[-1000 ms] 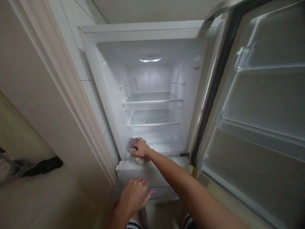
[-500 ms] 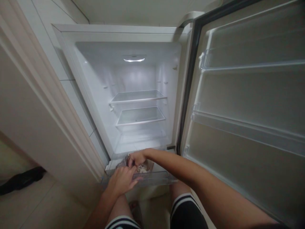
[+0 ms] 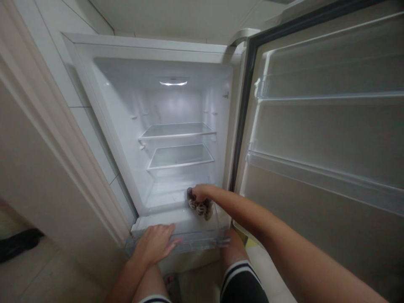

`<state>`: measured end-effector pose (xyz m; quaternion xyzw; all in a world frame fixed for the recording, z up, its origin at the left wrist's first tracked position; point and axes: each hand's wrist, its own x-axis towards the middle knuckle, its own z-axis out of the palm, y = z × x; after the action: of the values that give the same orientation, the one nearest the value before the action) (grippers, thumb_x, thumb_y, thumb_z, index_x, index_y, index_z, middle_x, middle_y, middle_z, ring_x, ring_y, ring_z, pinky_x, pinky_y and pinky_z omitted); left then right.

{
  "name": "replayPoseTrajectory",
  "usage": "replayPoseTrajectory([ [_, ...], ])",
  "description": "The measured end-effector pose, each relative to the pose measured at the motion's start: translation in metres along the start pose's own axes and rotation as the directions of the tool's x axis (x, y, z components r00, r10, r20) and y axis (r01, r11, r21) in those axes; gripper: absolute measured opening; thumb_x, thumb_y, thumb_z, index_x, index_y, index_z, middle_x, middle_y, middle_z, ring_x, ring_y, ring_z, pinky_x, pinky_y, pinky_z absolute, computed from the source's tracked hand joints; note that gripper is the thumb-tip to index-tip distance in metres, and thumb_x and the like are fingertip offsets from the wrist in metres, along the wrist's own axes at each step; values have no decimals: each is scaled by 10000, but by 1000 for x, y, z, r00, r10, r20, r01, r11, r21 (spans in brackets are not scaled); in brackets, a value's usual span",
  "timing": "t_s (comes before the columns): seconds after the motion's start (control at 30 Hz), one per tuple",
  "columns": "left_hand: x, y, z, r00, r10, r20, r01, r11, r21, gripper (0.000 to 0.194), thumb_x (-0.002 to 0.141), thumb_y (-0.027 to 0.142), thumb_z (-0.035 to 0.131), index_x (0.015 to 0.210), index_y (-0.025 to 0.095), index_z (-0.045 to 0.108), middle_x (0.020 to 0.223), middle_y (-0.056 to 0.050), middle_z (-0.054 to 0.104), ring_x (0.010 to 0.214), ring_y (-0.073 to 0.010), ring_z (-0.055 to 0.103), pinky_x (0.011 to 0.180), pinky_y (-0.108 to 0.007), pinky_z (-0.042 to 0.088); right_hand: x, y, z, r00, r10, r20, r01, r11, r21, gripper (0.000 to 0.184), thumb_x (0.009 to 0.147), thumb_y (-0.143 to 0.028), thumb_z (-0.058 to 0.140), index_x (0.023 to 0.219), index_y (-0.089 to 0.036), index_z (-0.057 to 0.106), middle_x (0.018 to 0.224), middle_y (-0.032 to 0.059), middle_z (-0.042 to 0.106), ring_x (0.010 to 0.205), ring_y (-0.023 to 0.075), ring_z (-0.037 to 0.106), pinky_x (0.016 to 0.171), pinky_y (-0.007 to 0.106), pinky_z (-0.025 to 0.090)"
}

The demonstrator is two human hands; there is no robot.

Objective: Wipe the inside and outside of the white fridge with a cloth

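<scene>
Tiled room, pale floor at lower left. Nearest, bottom centre: bare knees close to a clear drawer, out. Left hand at its front rim; cannot tell if gripping. Right hand clenched on bunched patterned cloth, just below frame centre. Right forearm crosses before the open door, right. Beyond: two glass shelves, lit lamp.
</scene>
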<state>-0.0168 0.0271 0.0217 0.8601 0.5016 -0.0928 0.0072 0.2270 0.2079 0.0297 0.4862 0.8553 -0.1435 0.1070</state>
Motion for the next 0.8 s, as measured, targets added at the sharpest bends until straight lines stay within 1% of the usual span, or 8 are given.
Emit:
replayPoseTrajectory([
  [0.07,-1,-1,0,1000,6,3,-6,1000,-4,472,1080,573,459,1220,190,696,1145,-146,789,1117,-380,748,942,-506,588,2,6,-2,994,45,-102,-46,999,-14,286,1019,-371,734,1166,-128,702,1220,108,676,1154,228,658,1041,444,573],
  [0.13,-2,-1,0,1000,3,8,-3,1000,-2,476,1082,572,457,1248,197,698,1168,-147,784,1138,-382,741,960,-517,585,5,8,0,979,44,-197,-46,999,-2,309,1015,-387,729,1191,-134,702,1282,122,655,1229,252,622,1096,480,534],
  [0.3,-3,2,1,1000,-3,24,3,1000,-2,453,1082,546,483,1281,205,705,1199,-154,775,1156,-390,731,980,-542,580,25,0,16,956,-56,-289,75,996,56,512,923,-465,821,1304,-148,690,1380,132,614,1286,280,584,1120,484,499],
  [0.37,-2,4,1,1000,11,15,-11,1000,-17,447,1083,544,480,1247,199,712,1164,-153,778,1122,-393,738,952,-548,589,39,-11,21,946,-108,-307,134,989,65,551,899,-434,844,1339,-148,676,1436,139,584,1334,290,556,1149,482,473],
  [0.47,0,7,1,1000,13,13,-12,1000,-28,459,1084,545,474,1267,192,703,1150,-157,777,1112,-391,738,947,-542,591,64,-35,25,926,-199,-321,235,969,78,476,930,-344,804,1340,-140,672,1428,132,597,1388,291,525,1199,488,422],
  [0.6,2,8,2,999,-17,30,18,999,-41,506,1076,583,459,1284,186,694,1160,-174,774,1104,-384,740,945,-518,591,91,-73,23,900,-317,-298,363,925,112,408,939,-280,788,1308,-131,698,1371,119,652,1339,268,579,1204,482,420],
  [0.7,2,7,2,999,-37,32,38,998,-57,528,1069,595,458,1305,181,684,1182,-187,770,1115,-388,736,944,-516,587,97,-93,24,882,-385,-271,430,893,131,402,915,-241,798,1298,-139,730,1326,113,695,1278,258,626,1162,446,455],
  [0.8,3,6,1,999,-38,29,40,998,-57,503,1061,583,477,1284,188,694,1191,-180,774,1123,-382,736,952,-502,579,90,-102,28,868,-441,-229,478,867,141,419,878,-204,812,1290,-147,762,1297,100,727,1233,252,657,1091,356,480],
])
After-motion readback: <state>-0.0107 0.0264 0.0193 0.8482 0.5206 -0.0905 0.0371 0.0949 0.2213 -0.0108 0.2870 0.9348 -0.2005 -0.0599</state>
